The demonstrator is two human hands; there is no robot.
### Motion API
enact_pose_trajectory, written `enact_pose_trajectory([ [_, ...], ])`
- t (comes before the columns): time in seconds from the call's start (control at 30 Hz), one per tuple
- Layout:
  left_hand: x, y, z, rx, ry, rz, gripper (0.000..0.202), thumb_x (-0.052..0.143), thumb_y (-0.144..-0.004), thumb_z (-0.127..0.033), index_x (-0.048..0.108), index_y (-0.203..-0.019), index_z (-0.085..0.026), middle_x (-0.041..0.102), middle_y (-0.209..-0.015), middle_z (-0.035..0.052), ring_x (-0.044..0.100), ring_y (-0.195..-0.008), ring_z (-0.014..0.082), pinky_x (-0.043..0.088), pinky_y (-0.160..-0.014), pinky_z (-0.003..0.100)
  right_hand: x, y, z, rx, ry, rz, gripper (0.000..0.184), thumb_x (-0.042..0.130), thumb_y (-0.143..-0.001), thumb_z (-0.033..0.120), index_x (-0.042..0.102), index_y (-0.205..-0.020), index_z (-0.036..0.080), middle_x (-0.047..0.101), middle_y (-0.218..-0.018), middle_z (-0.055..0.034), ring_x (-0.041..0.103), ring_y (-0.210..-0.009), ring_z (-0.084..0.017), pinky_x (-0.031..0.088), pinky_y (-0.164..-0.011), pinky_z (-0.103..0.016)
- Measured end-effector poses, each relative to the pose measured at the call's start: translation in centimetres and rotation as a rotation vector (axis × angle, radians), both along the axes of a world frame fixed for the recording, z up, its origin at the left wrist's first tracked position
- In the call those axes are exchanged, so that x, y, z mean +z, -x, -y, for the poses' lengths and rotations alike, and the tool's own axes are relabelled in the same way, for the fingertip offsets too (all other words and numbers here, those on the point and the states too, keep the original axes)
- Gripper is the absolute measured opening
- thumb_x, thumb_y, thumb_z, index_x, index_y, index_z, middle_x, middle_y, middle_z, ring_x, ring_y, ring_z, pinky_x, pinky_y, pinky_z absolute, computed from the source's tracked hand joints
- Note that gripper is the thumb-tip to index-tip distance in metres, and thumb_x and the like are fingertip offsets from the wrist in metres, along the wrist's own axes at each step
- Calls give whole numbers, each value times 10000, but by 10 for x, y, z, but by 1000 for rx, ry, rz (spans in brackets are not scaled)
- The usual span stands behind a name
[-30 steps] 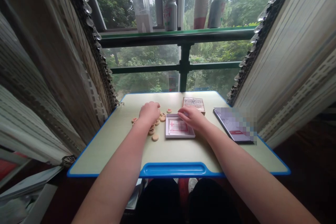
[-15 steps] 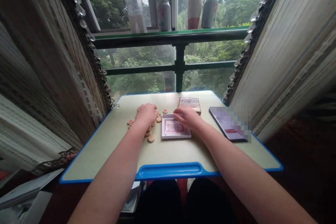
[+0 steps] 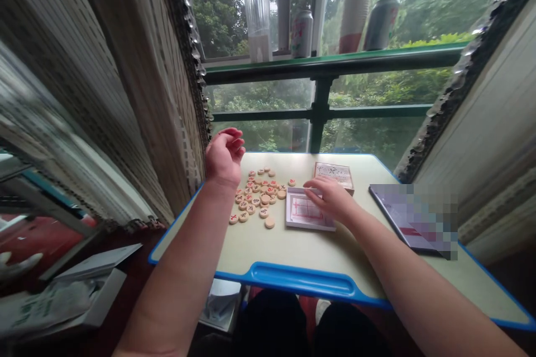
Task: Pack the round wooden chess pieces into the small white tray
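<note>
Many round wooden Chinese chess pieces [image 3: 256,201] with red and black characters lie loosely grouped on the table. My left hand [image 3: 226,156] is raised beyond their left side, above the table's far left edge. Its palm is turned up, fingers loosely curled and apart, and I see nothing in them. To the right of the pieces sits a shallow white open box [image 3: 310,228] with a red-lined sheet inside. My right hand [image 3: 330,198] is at its far wall, thumb inside and fingers beyond the rim. Behind that hand is a patterned box [image 3: 341,174], partly covered.
A tablet-like device [image 3: 393,223], partly blurred out, lies at the right on the blue-edged table [image 3: 355,256]. Cans [image 3: 302,33], stacked cups and a clear tube stand on the window ledge. Curtains [image 3: 125,67] hang on both sides. An open carton [image 3: 84,301] sits lower left.
My left hand has risen off the chess pieces and moved to the far left, uncovering them. My right hand stays at the white box. The view has swung left.
</note>
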State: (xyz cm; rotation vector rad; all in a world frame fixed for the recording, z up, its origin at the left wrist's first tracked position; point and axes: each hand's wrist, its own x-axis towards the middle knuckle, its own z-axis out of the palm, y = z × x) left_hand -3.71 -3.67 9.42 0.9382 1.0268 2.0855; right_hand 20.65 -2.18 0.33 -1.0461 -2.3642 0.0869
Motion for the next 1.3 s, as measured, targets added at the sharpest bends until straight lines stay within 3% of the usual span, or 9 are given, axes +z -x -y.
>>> enact_pose_trajectory([
  [0.1, 0, 16, 0, 179, -96, -244, 137, 420, -655, -189, 548, -702, -170, 592, -674, -11, 535, -569, 79, 400, -521, 185, 3, 3, 4, 18, -22, -1, 223, 463, -864, 303, 644, -911, 183, 679, -902, -84, 584, -874, -222, 436, -791, -354],
  [0.17, -17, 25, -5, 320, -56, -454, 160, 408, -682, -186, 567, -700, -172, 602, -680, -6, 550, -615, 96, 429, -575, 203, 3, 5, 5, 25, -26, -4, 215, 464, -863, 301, 646, -896, 190, 683, -887, -81, 589, -861, -221, 443, -778, -352],
  [0.23, -43, 31, -12, 349, 91, -671, 170, 419, -697, -182, 589, -700, -174, 619, -696, 3, 564, -664, 118, 451, -632, 227, 1, 6, 5, 34, -28, 1, 205, 470, -859, 300, 647, -884, 199, 685, -870, -79, 593, -854, -221, 449, -769, -350],
  [0.33, -75, 29, -18, 186, 253, -1077, 161, 478, -692, -178, 626, -754, -182, 659, -794, 15, 560, -709, 138, 452, -691, 252, -1, 7, 4, 44, -31, 14, 209, 468, -857, 305, 648, -883, 202, 686, -867, -80, 594, -863, -224, 454, -768, -351],
  [0.4, -84, 23, -16, 41, 267, -1305, 233, 541, -682, -216, 633, -896, -203, 660, -795, 10, 560, -769, 158, 439, -717, 261, -2, 7, 3, 43, -32, 18, 215, 463, -857, 308, 649, -884, 204, 687, -870, -80, 593, -864, -224, 455, -770, -355],
  [0.47, -84, 16, -11, -67, 274, -1426, 232, 570, -686, -291, 619, -895, -201, 642, -749, 8, 558, -748, 162, 426, -668, 257, -1, 7, 4, 39, -29, 22, 218, 461, -857, 311, 650, -884, 207, 688, -873, -79, 594, -858, -223, 455, -770, -356],
  [0.63, -75, 9, 1, -213, 386, -1645, 236, 600, -640, -416, 558, -649, -184, 570, -596, -1, 488, -552, 139, 315, -493, 252, 4, 5, 5, 26, -22, 27, 224, 460, -861, 308, 652, -878, 195, 687, -852, -80, 587, -855, -226, 445, -771, -353],
  [0.9, -80, 14, -2, -355, 450, -1612, 138, 559, -643, -307, 589, -684, -179, 625, -656, 7, 534, -611, 150, 332, -525, 241, 4, 4, 6, 37, -29, 16, 221, 462, -863, 298, 657, -852, 195, 683, -828, -78, 570, -834, -222, 432, -762, -348],
  [1.3, -90, 28, -17, -433, 568, -1450, 228, 505, -676, -287, 686, -722, -156, 634, -641, 18, 543, -597, 151, 373, -522, 240, 7, 3, 6, 38, -63, 18, 224, 463, -857, 257, 666, -813, 176, 688, -783, -75, 577, -762, -204, 429, -697, -314],
])
